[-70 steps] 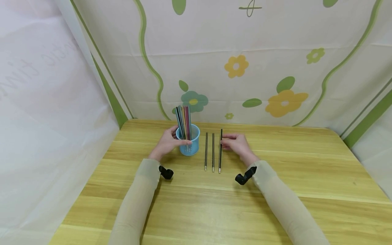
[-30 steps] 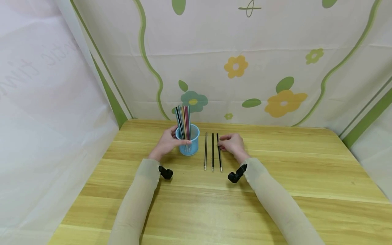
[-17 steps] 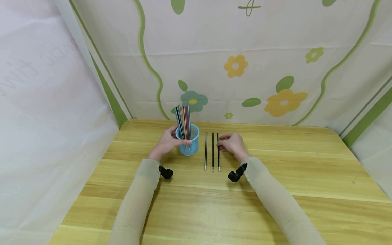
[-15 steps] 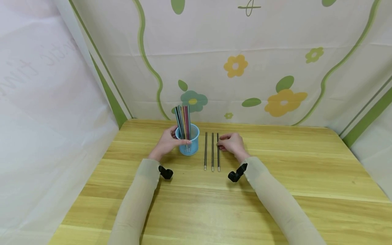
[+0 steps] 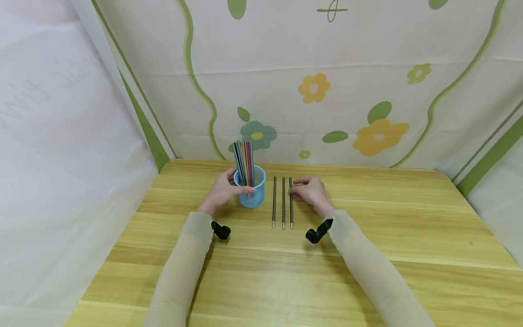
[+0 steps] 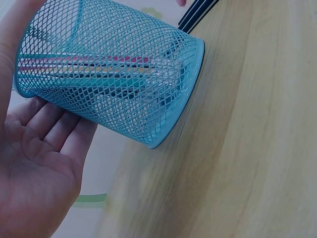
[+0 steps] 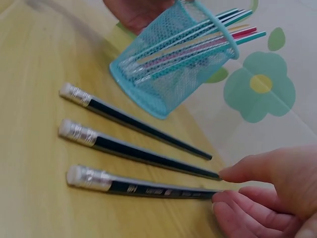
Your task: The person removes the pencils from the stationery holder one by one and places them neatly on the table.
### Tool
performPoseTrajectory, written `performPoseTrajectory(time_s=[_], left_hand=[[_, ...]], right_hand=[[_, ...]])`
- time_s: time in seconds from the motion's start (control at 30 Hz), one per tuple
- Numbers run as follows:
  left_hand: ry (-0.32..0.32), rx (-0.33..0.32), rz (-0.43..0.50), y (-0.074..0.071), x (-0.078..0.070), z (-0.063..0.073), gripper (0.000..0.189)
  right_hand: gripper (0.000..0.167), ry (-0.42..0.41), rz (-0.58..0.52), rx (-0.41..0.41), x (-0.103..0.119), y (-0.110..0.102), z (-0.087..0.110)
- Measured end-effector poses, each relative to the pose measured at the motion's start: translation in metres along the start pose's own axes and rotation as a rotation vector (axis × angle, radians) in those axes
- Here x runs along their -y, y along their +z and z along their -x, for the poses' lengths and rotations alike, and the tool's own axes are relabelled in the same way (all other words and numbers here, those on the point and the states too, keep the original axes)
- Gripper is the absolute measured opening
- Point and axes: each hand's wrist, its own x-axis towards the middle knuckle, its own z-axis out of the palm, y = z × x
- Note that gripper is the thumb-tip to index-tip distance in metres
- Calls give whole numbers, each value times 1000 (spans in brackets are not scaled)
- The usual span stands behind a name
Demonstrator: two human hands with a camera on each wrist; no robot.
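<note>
My left hand [image 5: 222,190] grips a light blue mesh pen holder [image 5: 258,196], thumb at its near side and fingers behind it. Several striped pencils [image 5: 246,159] stand in it, eraser ends down. Three dark pencils lie side by side on the table to its right: a left one [image 5: 274,202], a middle one [image 5: 283,202] and a right one [image 5: 291,211], with white erasers toward the near edge. At the right pencil's far end is my right hand [image 5: 312,191]. In the right wrist view its fingertips [image 7: 220,198] touch that end, and the thumb stands slightly apart from it.
The wooden table [image 5: 261,272] reaches a pale floral cloth [image 5: 282,45] hanging along the back. Another white cloth [image 5: 61,159] hangs at the left. A small black wrist camera [image 5: 222,230] sits on the left cuff, and a similar camera [image 5: 318,231] on the right.
The right pencil was lowered onto the table beside the other two and turned from a slight tilt to nearly parallel. My right wrist has just shifted slightly right. The left hand stayed still.
</note>
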Motion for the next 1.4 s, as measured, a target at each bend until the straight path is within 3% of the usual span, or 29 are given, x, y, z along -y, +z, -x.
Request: performPoseTrajectory(time_s=[0.67, 0.77, 0.97, 1.4], left_hand=[[1, 5, -22, -1, 2, -1, 90], [8, 7, -27, -3, 12, -8, 90], [31, -3, -25, -4, 33, -19, 91], [81, -23, -38, -3, 35, -18, 86]], right_hand=[[49, -154, -50, 50, 39, 0, 11], [47, -188, -51, 62, 45, 3, 11], [49, -256, -33, 73, 58, 15, 8], [39, -302, -32, 140, 83, 50, 3]])
